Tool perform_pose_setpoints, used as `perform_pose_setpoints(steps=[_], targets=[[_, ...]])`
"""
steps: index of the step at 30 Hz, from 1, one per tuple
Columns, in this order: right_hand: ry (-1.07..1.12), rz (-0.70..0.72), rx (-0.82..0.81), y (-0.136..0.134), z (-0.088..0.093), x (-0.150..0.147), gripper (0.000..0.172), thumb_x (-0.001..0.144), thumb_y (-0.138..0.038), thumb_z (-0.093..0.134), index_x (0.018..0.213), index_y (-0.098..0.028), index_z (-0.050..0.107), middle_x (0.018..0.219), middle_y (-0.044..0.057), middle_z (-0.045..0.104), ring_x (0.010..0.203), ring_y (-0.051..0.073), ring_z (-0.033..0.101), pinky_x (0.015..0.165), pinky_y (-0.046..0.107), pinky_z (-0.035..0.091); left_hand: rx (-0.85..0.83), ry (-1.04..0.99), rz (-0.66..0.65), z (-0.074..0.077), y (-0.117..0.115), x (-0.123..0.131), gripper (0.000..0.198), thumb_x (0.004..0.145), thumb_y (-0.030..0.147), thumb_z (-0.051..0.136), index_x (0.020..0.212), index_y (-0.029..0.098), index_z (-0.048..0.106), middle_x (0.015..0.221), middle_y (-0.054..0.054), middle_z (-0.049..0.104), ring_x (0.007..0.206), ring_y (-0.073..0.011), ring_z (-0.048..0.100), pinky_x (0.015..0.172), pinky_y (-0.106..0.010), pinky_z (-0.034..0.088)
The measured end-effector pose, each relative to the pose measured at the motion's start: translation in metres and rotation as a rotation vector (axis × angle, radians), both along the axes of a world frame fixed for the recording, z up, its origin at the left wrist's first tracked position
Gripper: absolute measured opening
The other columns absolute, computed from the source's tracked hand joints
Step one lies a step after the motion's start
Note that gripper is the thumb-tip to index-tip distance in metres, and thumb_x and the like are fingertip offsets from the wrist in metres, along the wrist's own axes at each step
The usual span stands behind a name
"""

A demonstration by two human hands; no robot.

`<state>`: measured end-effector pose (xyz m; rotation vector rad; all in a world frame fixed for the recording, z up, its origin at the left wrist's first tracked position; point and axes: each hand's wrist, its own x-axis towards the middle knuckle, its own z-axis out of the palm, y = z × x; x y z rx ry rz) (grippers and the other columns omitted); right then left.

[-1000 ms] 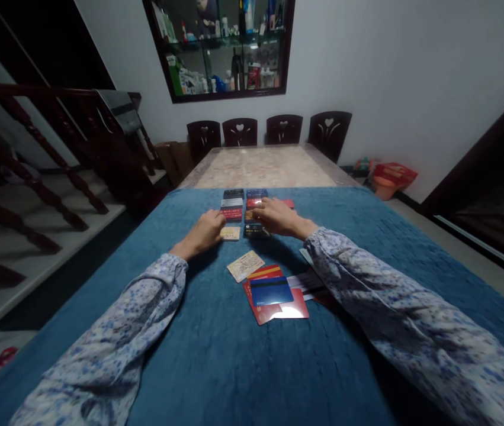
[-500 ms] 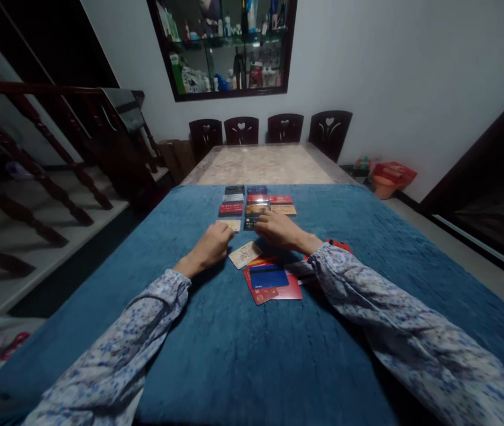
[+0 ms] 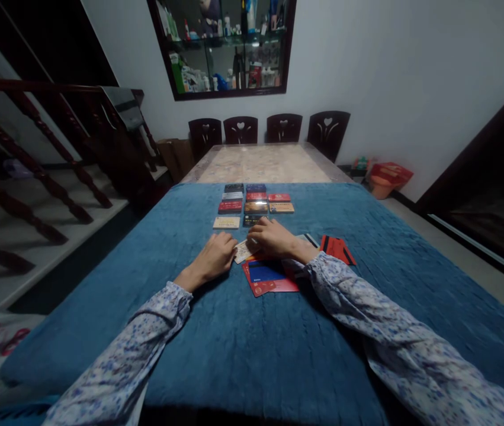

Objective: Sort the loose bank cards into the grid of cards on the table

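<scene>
Left hand and right hand at cream card, just beyond blue card on counter; pick-up step, probably; can't tell if either grip is grasping; next calls for pinching the card's edges

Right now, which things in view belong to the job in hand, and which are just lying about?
In use: left hand, right hand, cream card, card rows, loose cards, blue cloth.

Lying about: chairs, carton, red bag, bin.
</scene>
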<state>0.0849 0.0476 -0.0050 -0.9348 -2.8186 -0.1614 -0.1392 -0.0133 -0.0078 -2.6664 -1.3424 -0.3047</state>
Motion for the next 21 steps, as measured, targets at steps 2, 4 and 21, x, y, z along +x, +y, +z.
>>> perform_pose_setpoints(steps=[2, 4, 21], targets=[[-0.019, 0.019, -0.034, -0.0021, -0.0007, -0.0015, 0.021, 0.094, -0.029, 0.063, 0.111, -0.024, 0.074, 0.124, 0.008, 0.072, 0.106, 0.026, 0.049, 0.077, 0.033, 0.031, -0.025, 0.002, -0.010, 0.0009, -0.0044, 0.0005, 0.018, 0.099, 0.023, 0.051, 0.098, 0.014, 0.067, 0.101, -0.012, 0.066, 0.096, -0.0252, 0.058, 0.085, -0.040, 0.046], [-0.029, 0.038, -0.066, -0.0033, -0.0014, -0.0020, 0.020, 0.095, -0.031, 0.062, 0.109, -0.024, 0.074, 0.126, 0.007, 0.072, 0.106, 0.026, 0.050, 0.077, 0.033, 0.032, -0.059, 0.007, -0.017, 0.0024, -0.0081, 0.0012, 0.020, 0.100, 0.028, 0.053, 0.095, 0.014, 0.067, 0.101, -0.012, 0.066, 0.096, -0.0251, 0.058, 0.086, -0.041, 0.046], [0.009, 0.128, -0.182, 0.0033, -0.0014, 0.0047, 0.022, 0.090, -0.025, 0.066, 0.109, -0.023, 0.074, 0.128, 0.008, 0.071, 0.103, 0.026, 0.051, 0.078, 0.034, 0.036, -0.136, 0.021, -0.049, 0.0034, -0.0111, 0.0004, 0.022, 0.098, 0.024, 0.051, 0.091, 0.012, 0.069, 0.095, -0.012, 0.067, 0.091, -0.0226, 0.059, 0.086, -0.037, 0.048]])
